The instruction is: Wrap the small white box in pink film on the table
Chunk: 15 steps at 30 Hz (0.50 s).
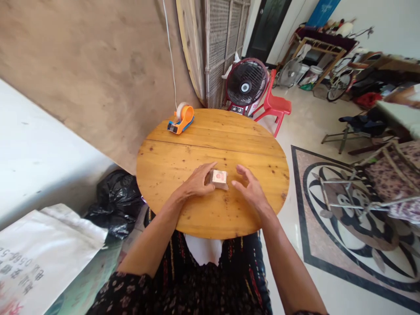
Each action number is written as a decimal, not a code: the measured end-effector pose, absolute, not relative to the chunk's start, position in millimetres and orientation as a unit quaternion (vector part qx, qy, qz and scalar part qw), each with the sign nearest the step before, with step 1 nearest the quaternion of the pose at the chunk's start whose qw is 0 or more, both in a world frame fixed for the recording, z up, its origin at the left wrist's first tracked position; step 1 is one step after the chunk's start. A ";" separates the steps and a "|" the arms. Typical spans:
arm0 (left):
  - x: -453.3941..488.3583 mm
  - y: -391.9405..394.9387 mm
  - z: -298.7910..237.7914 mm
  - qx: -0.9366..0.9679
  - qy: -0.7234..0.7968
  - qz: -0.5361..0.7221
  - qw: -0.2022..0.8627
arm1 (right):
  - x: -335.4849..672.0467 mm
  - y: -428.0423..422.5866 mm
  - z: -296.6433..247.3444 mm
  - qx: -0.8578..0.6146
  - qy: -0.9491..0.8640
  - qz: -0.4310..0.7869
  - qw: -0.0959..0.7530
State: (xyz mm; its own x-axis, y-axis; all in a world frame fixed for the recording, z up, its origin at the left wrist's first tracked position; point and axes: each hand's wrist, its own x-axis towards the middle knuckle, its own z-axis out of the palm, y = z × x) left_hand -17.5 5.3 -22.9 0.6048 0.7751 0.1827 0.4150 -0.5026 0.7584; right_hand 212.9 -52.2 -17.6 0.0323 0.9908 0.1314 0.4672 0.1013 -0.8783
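A small box [219, 178] with a pale, red-printed top lies near the middle of a round wooden table [183, 153]. My left hand [198, 181] rests on the table with its fingers against the box's left side. My right hand [251, 188] hovers just right of the box with fingers spread, not touching it. An orange tape dispenser [181, 119] with a roll of tape sits at the table's far left edge, well away from both hands.
A black plastic bag [114, 201] and a white printed sack [42, 249] lie on the floor to the left. Behind the table stand a dark fan [245, 85] and a red plastic chair [274, 107]. To the right is patterned floor with cluttered furniture.
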 end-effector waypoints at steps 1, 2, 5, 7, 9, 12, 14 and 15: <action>-18.4 5.7 -22.6 0.823 0.355 0.267 0.354 | 214.6 -48.7 -19.3 -0.587 -0.579 0.334 0.456; -19.3 6.2 -22.5 0.819 0.352 0.274 0.362 | 216.1 -43.0 -21.3 -0.582 -0.540 0.346 0.500; -20.9 7.7 -22.4 0.801 0.354 0.311 0.369 | 219.7 -15.0 -26.9 -0.562 -0.443 0.351 0.604; -20.7 6.9 -19.3 0.773 0.387 0.357 0.355 | 220.9 9.4 -28.4 -0.547 -0.384 0.364 0.649; -18.1 0.7 -9.8 0.732 0.442 0.402 0.326 | 221.8 34.4 -28.9 -0.527 -0.311 0.380 0.694; -4.6 -24.0 15.8 0.737 0.457 0.410 0.282 | 224.9 65.8 -32.5 -0.516 -0.261 0.369 0.728; 13.4 -48.6 32.2 0.793 0.397 0.381 0.261 | 228.3 79.4 -38.0 -0.513 -0.225 0.353 0.749; 24.9 -61.6 37.3 0.827 0.353 0.351 0.261 | 230.2 83.7 -41.2 -0.511 -0.208 0.345 0.759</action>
